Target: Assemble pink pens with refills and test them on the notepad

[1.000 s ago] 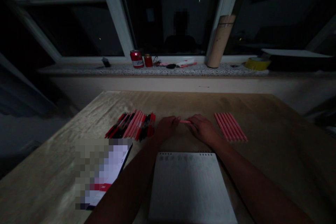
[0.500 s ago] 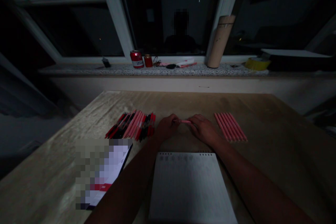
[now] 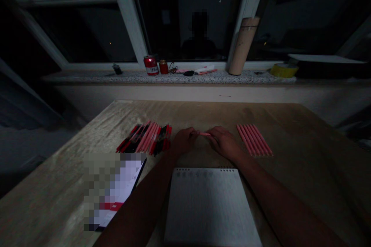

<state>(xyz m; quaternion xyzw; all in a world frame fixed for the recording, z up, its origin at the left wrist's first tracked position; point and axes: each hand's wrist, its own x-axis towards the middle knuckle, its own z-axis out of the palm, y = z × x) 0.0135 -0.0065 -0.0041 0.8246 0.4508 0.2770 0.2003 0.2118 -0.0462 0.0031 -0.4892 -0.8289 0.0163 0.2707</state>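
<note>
Between my hands, above the notebook's top edge, a pink pen (image 3: 204, 134) lies crosswise. My left hand (image 3: 185, 139) is closed on its left end, and my right hand (image 3: 222, 141) pinches the right end. Both ends are hidden by fingers. Just left of my left hand lies a row of pens (image 3: 145, 137) in red, black and pink, side by side. On the right, beyond my right hand, several pink pens (image 3: 254, 140) lie parallel in a neat row. A spiral notebook (image 3: 210, 204) with a blank-looking page lies between my forearms.
A lit, partly blurred phone or tablet (image 3: 124, 185) lies left of my left forearm. Along the window sill (image 3: 130, 78) stand a red can (image 3: 151, 65), a small red jar (image 3: 164, 67), a tall tan cylinder (image 3: 245, 46) and a yellow tape roll (image 3: 284, 70).
Hardly anything differs. My hands hold the pink pen in nearly the same place, with only a slight shift of the fingers.
</note>
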